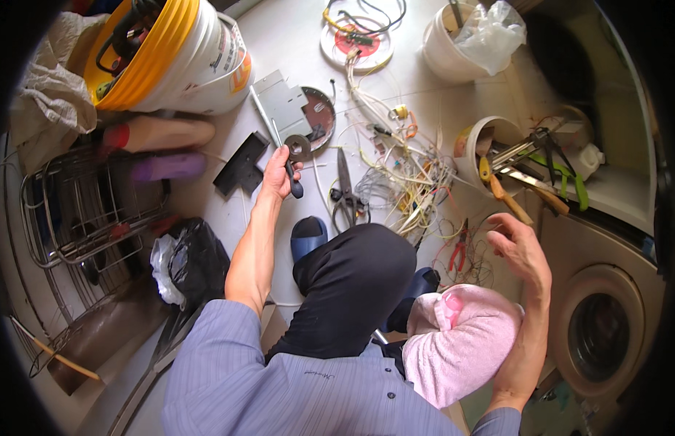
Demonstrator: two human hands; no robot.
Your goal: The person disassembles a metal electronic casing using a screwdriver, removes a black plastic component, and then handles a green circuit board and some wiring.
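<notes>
My left hand point(279, 172) is closed round a long grey rod with a rounded black end point(297, 190). A dark ring-shaped disc point(299, 148) sits against the rod just beyond the fingers; whether it is attached, I cannot tell. Past it lie a grey sheet-metal plate point(281, 102) and a round dark reddish disc point(320, 116). My right hand point(520, 245) hangs empty, fingers loosely bent and apart, above the floor near red-handled pliers point(458, 251). Black scissors point(344, 190) and a tangle of cables point(417, 182) lie between the hands. A pink towel point(461, 345) drapes over my right leg.
A yellow-and-white bucket point(217, 62) stands far left, beside a wire rack point(83, 211) and a black bag point(198, 254). Far right are a white bin with a plastic bag point(457, 51), a tub of tools point(465, 149) and a front-loading washing machine point(603, 320).
</notes>
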